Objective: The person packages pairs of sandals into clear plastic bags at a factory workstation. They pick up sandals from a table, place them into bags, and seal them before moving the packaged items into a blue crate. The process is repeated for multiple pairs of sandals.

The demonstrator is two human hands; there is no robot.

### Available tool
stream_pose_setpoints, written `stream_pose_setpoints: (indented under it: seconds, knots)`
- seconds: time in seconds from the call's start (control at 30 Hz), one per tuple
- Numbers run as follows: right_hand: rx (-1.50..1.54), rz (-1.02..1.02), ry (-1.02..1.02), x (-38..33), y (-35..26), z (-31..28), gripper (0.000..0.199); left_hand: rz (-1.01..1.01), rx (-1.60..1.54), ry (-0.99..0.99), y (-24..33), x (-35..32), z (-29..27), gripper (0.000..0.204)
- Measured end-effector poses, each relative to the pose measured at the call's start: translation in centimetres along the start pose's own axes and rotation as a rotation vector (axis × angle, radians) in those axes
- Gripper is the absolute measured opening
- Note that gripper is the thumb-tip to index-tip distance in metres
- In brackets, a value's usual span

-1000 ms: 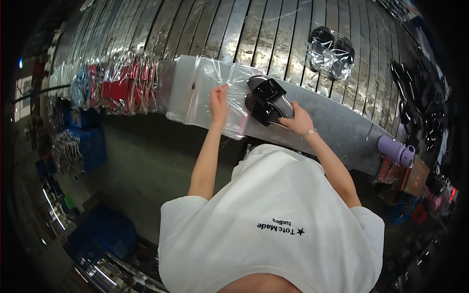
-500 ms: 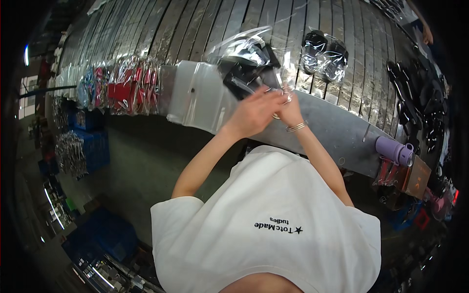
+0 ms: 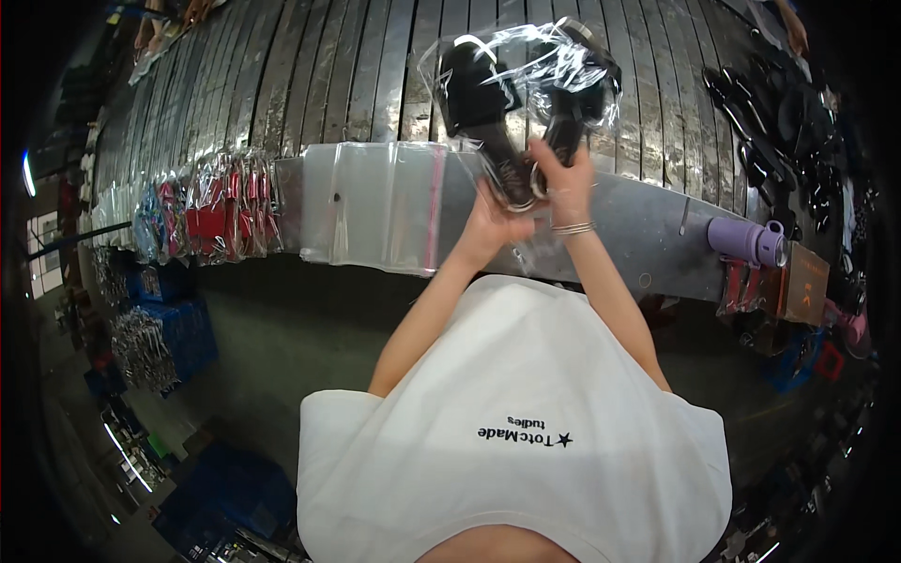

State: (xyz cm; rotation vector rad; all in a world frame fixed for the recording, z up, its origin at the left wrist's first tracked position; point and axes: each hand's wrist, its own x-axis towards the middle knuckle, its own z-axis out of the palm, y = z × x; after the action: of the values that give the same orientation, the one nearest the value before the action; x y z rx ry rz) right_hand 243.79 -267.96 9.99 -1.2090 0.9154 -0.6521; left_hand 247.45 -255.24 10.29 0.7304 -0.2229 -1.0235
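Observation:
A pair of black slide sandals point(image 3: 480, 98) in a clear plastic bag point(image 3: 526, 58) is held up in front of me over the near edge of the slatted surface. My right hand point(image 3: 567, 184), with thin bangles at the wrist, grips the heel end of the right-hand sandal through the plastic. Around the heel end of the other sandal my left hand point(image 3: 492, 228) is closed, its fingers partly hidden and slightly blurred. The loose end of the bag hangs between my wrists.
A stack of flat clear bags point(image 3: 371, 206) lies on the metal ledge at left, beside red packaged items point(image 3: 221, 211). A purple bottle point(image 3: 746, 241) and a cardboard box point(image 3: 802, 283) stand at right. Black footwear point(image 3: 779, 141) is heaped at far right on the slatted surface point(image 3: 366, 66).
The bagged sandals have swung upright and spread side by side. My hands have moved apart, each to a heel end. The separate bagged pair at right is no longer distinctly visible.

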Motion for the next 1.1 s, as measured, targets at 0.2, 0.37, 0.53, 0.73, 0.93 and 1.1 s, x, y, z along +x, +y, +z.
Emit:
stream_pose_setpoints:
  seconds: [0.2, 0.37, 0.53, 0.73, 0.93, 1.1]
  knots:
    - [-0.999, -0.110, -0.084, -2.7, 9.9, -6.7, 0.062, -0.408, 0.084, 0.300, -7.1, -2.8, -8.4, 0.036]
    - [-1.089, -0.400, -0.141, -3.6, 10.4, -6.4, 0.043, -0.319, 0.102, 0.567, -8.3, -2.2, -9.9, 0.026]
    - [-1.213, -0.472, -0.528, -7.7, 8.7, -3.9, 0.016, -0.476, 0.488, 0.458, -6.7, -6.7, -10.7, 0.027]
    - [-1.001, -0.880, -0.936, -8.9, 11.4, -2.6, 0.015, -0.483, 0.409, 0.594, -4.3, -7.2, -8.3, 0.027]
    - [-0.978, -0.563, -0.768, -8.7, 9.3, -3.2, 0.015, -0.458, 0.433, 0.591, -5.0, -8.4, -8.7, 0.027]
    - [-0.968, -0.645, -0.887, -9.5, 10.9, -2.3, 0.016, -0.425, 0.560, 0.521, -4.5, -8.4, -8.4, 0.028]
